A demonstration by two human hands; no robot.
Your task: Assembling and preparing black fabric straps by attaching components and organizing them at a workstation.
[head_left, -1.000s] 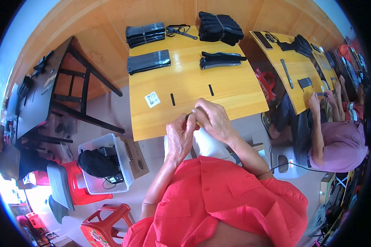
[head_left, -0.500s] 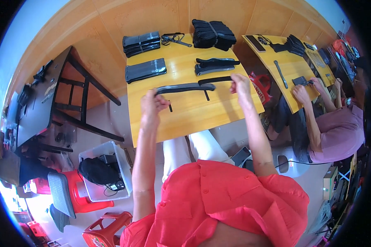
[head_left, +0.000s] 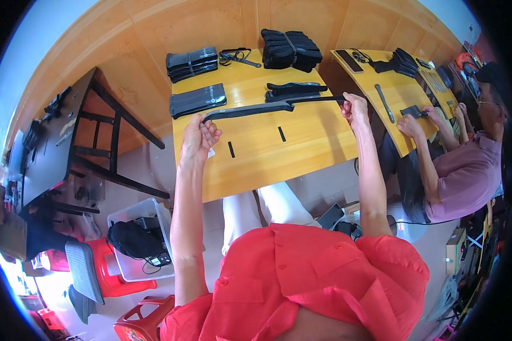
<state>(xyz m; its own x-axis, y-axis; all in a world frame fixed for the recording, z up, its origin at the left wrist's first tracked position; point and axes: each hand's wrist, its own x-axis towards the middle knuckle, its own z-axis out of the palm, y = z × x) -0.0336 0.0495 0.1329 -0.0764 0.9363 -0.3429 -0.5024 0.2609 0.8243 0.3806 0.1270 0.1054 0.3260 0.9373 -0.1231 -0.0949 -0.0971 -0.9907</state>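
A long black strap [head_left: 247,110], wider and padded-looking on its left part and narrow on its right, is stretched above the yellow table [head_left: 256,170]. My left hand [head_left: 196,138] pinches its left end, with the other fingers curled; a small white patch shows below them. My right hand [head_left: 355,109] grips the narrow right end. Below the strap, two short black strips [head_left: 231,149] show on the tabletop. Just beyond the strap lie a stack of flat dark pieces [head_left: 198,99] at left and some folded black straps [head_left: 296,91] at right.
At the table's back are a banded dark stack [head_left: 192,62], a corded black item [head_left: 239,57] and a tied black bundle [head_left: 291,50]. To the right, a co-worker [head_left: 461,170] handles a dark piece at another table. A plastic bin [head_left: 173,267] and red stool [head_left: 145,318] stand left.
My hands have moved apart, the left leftward and the right rightward and farther away. The strap between them is now pulled straighter and sits slightly farther from me.
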